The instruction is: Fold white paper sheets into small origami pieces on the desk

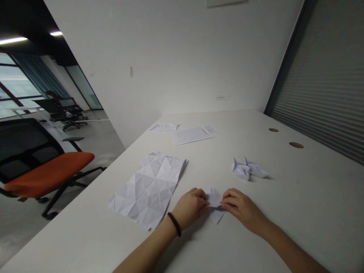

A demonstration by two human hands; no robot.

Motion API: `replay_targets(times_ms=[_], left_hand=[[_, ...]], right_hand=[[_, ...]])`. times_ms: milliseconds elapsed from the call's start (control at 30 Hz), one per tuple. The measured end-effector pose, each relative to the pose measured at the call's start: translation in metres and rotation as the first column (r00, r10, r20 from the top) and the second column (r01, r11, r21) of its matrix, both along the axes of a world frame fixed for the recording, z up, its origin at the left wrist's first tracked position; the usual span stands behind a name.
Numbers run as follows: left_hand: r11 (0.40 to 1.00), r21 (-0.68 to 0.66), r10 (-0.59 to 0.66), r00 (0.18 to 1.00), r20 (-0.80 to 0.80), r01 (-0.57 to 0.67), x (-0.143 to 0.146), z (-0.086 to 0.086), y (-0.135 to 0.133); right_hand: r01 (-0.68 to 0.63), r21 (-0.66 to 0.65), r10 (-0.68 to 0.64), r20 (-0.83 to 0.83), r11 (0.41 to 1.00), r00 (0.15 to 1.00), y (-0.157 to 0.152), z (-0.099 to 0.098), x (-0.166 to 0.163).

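My left hand [190,206] and my right hand [241,207] meet over a small folded white paper piece [215,204] lying on the white table [298,212]. Both hands pinch it with their fingertips, one on each side. A black band sits on my left wrist. A creased, unfolded white sheet [149,187] lies flat just left of my left hand. A finished folded paper shape [248,169] rests farther back, beyond my right hand.
Two printed sheets [195,134] lie near the far wall. Two round cable holes [296,145] are in the table at right. An orange-seated office chair [47,172] stands off the table's left edge. A ribbed shutter covers the right side.
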State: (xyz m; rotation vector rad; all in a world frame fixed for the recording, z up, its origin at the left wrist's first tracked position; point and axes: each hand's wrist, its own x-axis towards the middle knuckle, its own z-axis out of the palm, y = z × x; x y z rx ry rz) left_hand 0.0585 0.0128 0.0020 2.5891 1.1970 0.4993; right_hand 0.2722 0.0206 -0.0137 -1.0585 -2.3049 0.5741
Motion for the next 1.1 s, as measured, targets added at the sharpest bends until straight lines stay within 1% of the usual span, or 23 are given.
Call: replay_targets(times_ms=[133, 233, 300, 400, 467, 567, 667, 767, 933, 1000, 1100], left_hand=[[0.999, -0.013, 0.052, 0.998, 0.021, -0.052, 0.003, -0.001, 0.001], [0.991, -0.032, 0.134, 0.99, 0.032, -0.133, 0.006, -0.003, 0.002], [0.98, -0.065, 0.193, 0.979, 0.073, -0.188, 0.008, -0.005, 0.002], [0.972, -0.085, 0.228, 0.963, 0.144, -0.218, 0.01, -0.011, 0.002], [0.975, -0.065, 0.219, 0.961, 0.169, -0.211, 0.011, -0.016, 0.002], [0.983, -0.011, 0.18, 0.972, 0.152, -0.181, 0.014, -0.02, 0.001], [0.99, 0.053, 0.125, 0.987, 0.104, -0.131, 0.016, -0.021, -0.001], [0.993, 0.075, 0.085, 0.993, 0.08, -0.091, 0.017, -0.018, -0.003], [0.996, 0.019, 0.08, 0.992, 0.095, -0.082, 0.015, -0.016, -0.002], [0.997, 0.007, 0.076, 0.99, 0.12, -0.078, 0.014, -0.016, 0.0], [0.998, -0.008, 0.066, 0.984, 0.167, -0.065, 0.012, -0.018, 0.0]], right_hand=[[0.067, -0.054, -0.07, -0.049, 0.996, 0.996, 0.0, -0.004, -0.002], [0.155, -0.111, -0.164, -0.086, 0.982, 0.983, 0.0, -0.011, -0.003], [0.193, -0.129, -0.206, -0.095, 0.973, 0.974, 0.001, -0.015, -0.004], [0.175, -0.089, -0.183, -0.088, 0.981, 0.979, 0.002, -0.016, -0.005], [0.149, -0.047, -0.152, -0.059, 0.988, 0.987, 0.002, -0.014, -0.006], [0.137, 0.023, -0.137, 0.032, 0.99, 0.99, 0.0, -0.011, -0.008], [0.103, 0.085, -0.112, 0.11, 0.991, 0.988, -0.002, -0.009, -0.009], [0.07, 0.104, -0.082, 0.114, 0.992, 0.99, -0.002, -0.009, -0.008], [0.028, 0.078, -0.032, 0.043, 0.997, 0.999, 0.001, -0.013, -0.005], [0.024, 0.039, -0.024, 0.011, 0.999, 1.0, 0.001, -0.013, -0.004], [0.047, -0.042, -0.049, -0.055, 0.998, 0.997, 0.0, -0.014, -0.003]])
